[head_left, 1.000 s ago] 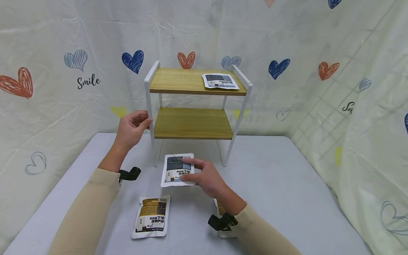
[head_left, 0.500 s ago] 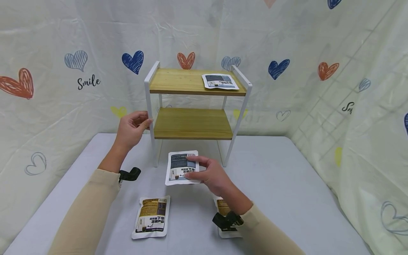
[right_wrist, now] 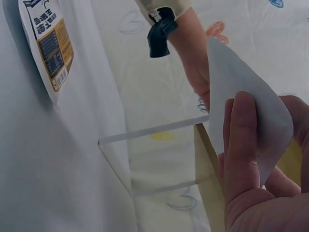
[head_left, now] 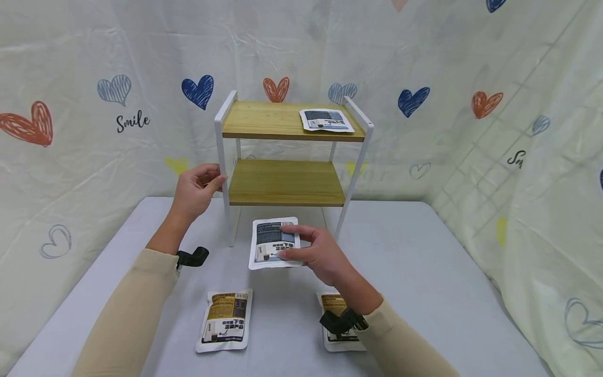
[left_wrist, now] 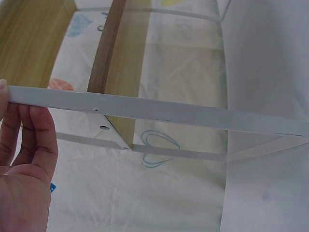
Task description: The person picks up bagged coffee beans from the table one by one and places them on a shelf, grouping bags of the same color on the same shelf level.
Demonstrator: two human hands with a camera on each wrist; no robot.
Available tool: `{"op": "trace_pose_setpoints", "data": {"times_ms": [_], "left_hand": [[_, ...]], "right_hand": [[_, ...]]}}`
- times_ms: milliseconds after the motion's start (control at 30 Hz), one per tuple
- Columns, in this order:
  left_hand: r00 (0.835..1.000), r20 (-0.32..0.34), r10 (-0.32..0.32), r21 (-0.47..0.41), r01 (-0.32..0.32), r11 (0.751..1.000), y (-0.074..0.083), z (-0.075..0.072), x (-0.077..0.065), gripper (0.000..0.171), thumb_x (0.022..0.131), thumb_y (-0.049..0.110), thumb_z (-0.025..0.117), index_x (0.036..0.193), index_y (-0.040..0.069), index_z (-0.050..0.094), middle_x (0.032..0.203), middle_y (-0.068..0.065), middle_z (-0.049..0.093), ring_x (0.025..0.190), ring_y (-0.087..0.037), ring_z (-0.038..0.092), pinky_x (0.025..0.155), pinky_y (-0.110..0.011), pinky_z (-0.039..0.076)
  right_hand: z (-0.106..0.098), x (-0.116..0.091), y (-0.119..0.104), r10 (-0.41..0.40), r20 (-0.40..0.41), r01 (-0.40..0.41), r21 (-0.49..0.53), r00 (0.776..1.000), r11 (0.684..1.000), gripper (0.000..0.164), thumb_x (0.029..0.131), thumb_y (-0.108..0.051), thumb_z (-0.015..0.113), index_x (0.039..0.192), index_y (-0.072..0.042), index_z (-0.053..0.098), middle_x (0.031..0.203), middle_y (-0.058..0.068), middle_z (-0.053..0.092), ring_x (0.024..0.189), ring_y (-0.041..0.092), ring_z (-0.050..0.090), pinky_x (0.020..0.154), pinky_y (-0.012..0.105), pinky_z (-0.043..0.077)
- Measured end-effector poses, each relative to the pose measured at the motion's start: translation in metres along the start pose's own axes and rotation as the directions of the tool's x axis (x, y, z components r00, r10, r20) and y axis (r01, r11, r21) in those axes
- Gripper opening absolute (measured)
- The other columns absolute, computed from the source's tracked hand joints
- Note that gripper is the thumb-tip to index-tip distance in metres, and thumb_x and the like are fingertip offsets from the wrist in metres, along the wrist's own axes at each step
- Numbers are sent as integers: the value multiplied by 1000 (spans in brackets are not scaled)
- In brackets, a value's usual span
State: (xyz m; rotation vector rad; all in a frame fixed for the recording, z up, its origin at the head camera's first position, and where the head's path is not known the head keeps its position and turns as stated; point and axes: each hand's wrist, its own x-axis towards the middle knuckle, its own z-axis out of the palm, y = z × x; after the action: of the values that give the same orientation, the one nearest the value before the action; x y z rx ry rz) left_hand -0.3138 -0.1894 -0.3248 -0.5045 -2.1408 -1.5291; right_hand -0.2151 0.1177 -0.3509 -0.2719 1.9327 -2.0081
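Note:
My right hand [head_left: 325, 257] pinches a white pouch with a dark blue-grey label [head_left: 275, 243] at its right side, thumb over the front. The pouch is held in the air before the shelf's lower part; its plain white back [right_wrist: 246, 94] faces the right wrist camera, fingers behind it. My left hand [head_left: 195, 191] grips the left front post [left_wrist: 159, 110] of a two-tier rack [head_left: 287, 183], thumb on one side and curled fingers on the other. A similar blue-labelled pouch [head_left: 326, 120] lies on the right of the top board [head_left: 264, 118].
Two brown-labelled pouches lie on the white table [head_left: 424, 293]: one at front left [head_left: 225, 322], one at front right [head_left: 333, 303], partly covered by the right wrist. A heart-printed curtain [head_left: 155, 63] hangs behind and at the sides.
My right hand has moved the held pouch a little to the right and up, toward the rack. The left hand stays on the post.

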Motion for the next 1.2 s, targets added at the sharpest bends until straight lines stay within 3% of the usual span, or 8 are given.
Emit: {"op": "trace_pose_setpoints", "data": {"times_ms": [133, 167, 300, 533, 667, 1033, 1200], "left_hand": [[1000, 3, 3, -8, -3, 1000, 1, 0, 0, 28, 98, 18, 70, 120, 2, 71, 99, -1, 74, 82, -6, 70, 75, -18, 60], [1000, 4, 1, -11, -1, 1000, 1, 0, 0, 28, 98, 18, 70, 120, 2, 71, 97, 4, 73, 83, -6, 70, 75, -18, 60], [1000, 5, 5, -25, -5, 1000, 2, 0, 0, 27, 97, 17, 71, 119, 1, 71, 97, 3, 73, 84, -5, 70, 76, -18, 60], [1000, 4, 12, -13, -12, 1000, 3, 0, -1, 27, 98, 17, 70, 119, 0, 71, 103, -21, 71, 81, -6, 69, 76, -20, 61], [1000, 2, 6, -15, -6, 1000, 3, 0, -1, 27, 98, 17, 70, 119, 0, 71, 105, -27, 69, 81, -8, 69, 76, -20, 61], [1000, -1, -1, 6, 1, 1000, 4, 0, -2, 29, 98, 19, 70, 121, 3, 72, 106, -23, 71, 84, -6, 69, 76, -17, 60], [1000, -1, -3, 6, 3, 1000, 4, 0, -2, 28, 97, 19, 70, 121, 3, 72, 104, -14, 73, 86, -15, 71, 77, -17, 60]], "right_hand": [[0, -1, -4, -10, 10, 10, 26, 1000, 1000, 64, 82, 10, 78, 142, -7, 61, 135, 15, 60, 101, 22, 71, 80, 30, 63], [0, -2, -6, -12, 11, 11, 29, 1000, 1000, 65, 82, 10, 78, 142, -7, 61, 135, 15, 60, 102, 22, 71, 80, 30, 63], [1, -5, -11, -19, 9, 18, 29, 1000, 999, 65, 82, 10, 78, 142, -7, 61, 135, 15, 60, 102, 23, 71, 80, 30, 63], [2, -8, -20, -29, 14, 29, 5, 999, 1000, 64, 83, 8, 78, 142, -9, 61, 137, 16, 59, 103, 24, 71, 82, 32, 63], [3, -9, -24, -33, 10, 33, 7, 999, 999, 63, 84, 7, 78, 142, -10, 62, 138, 15, 59, 104, 25, 70, 83, 32, 63], [3, -9, -38, -60, 1, 60, 0, 998, 998, 61, 85, 6, 78, 142, -12, 62, 139, 15, 58, 106, 27, 70, 85, 34, 63], [2, -9, -43, -68, -6, 68, -12, 998, 998, 60, 86, 4, 78, 141, -13, 63, 139, 15, 57, 107, 28, 70, 87, 36, 63]]}}
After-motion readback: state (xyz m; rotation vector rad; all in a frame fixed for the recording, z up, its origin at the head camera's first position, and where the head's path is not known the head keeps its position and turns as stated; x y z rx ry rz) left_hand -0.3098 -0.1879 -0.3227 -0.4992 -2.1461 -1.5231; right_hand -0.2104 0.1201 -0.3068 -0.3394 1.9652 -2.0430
